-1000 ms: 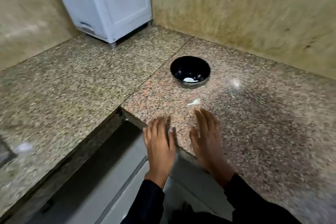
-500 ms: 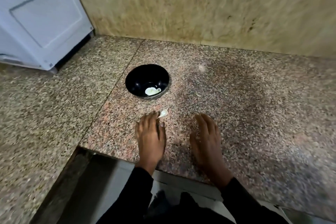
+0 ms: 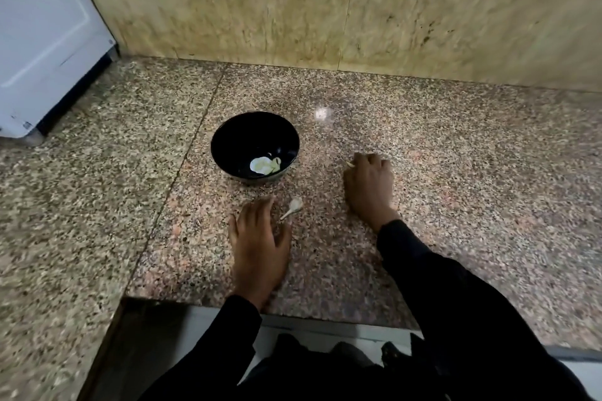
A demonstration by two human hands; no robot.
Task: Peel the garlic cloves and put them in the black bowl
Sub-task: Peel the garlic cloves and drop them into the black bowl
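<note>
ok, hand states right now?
Left hand: open, flat on counter, holding nothing.
Right hand: fingers curled on a small pale bit.

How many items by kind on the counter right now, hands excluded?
Black bowl: 1
Unpeeled garlic clove lying loose on the granite counter, just beyond the left hand: 1
Pale bit at the fingertips of the right hand, too small to identify: 1
Pale peeled pieces in the bowl: a cluster, count unclear, taken as 1
White appliance: 1
Total: 5
</note>
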